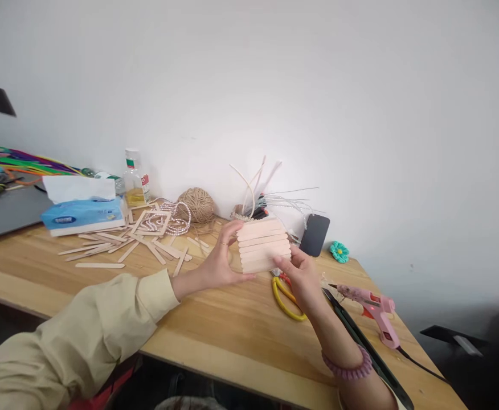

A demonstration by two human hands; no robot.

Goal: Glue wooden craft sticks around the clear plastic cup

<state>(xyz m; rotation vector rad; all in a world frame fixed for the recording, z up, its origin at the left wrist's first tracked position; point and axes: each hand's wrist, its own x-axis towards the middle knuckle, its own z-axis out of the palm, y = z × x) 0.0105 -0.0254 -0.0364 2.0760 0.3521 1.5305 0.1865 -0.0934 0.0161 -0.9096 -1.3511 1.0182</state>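
Between my two hands, above the wooden table (215,324), is a panel of craft sticks (261,245) set side by side, its rounded stick ends showing at both edges. My left hand (224,259) grips the panel's left side, thumb at the top corner and fingers along the bottom. At the lower right edge my right hand (301,276) pinches it, thumb on the front face. The fingers behind the panel are hidden. Just under the right hand lie scissors with yellow handles (286,299). A pink glue gun (373,310) rests to the right.
Loose craft sticks (99,265), a blue tissue pack (85,216), a bottle (136,182) and a twine ball (197,205) occupy the left and back. A dark phone-like slab (315,234) leans on the wall near a teal flower (339,251). A long dark tool (360,341) lies by my right forearm.
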